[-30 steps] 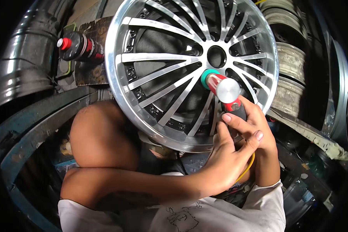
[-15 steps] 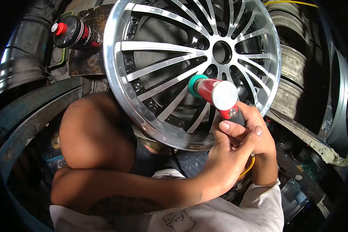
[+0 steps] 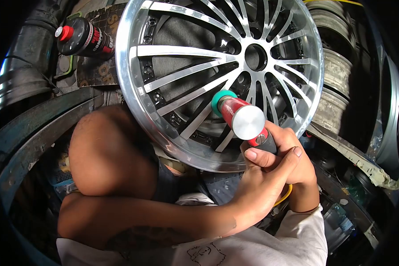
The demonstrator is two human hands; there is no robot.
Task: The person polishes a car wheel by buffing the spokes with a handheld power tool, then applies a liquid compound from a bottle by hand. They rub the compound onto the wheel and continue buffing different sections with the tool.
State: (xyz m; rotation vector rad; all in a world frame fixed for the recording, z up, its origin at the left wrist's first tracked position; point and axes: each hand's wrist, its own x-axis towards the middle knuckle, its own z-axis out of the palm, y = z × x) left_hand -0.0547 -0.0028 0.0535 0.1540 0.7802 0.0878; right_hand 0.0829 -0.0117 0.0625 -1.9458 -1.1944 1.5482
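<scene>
A red air polisher [image 3: 237, 113] with a silver round end and a green pad [image 3: 221, 102] lies over the lower-left spokes of a silver and black wheel rim [image 3: 252, 57]. Its dark handle is in my right hand [image 3: 292, 148], with the fingers wrapped round it. My left hand [image 3: 264, 181] comes in from the left, closed against the handle and the right hand, its thumb laid across. The pad is at a spoke below and left of the hub; whether it touches is not clear. A yellow hose [image 3: 286, 196] runs below the hands.
A black bottle with a red cap [image 3: 82, 39] rests on a brown board [image 3: 99, 71] at the upper left. Dirty metal rims [image 3: 334, 71] are stacked on the right. My bent knee [image 3: 111, 146] is left of the rim, and a plastic bottle [image 3: 339, 217] is at the lower right.
The polisher and both hands have shifted slightly left and down, with the pad moving outward along the spokes. Both hands keep their hold.
</scene>
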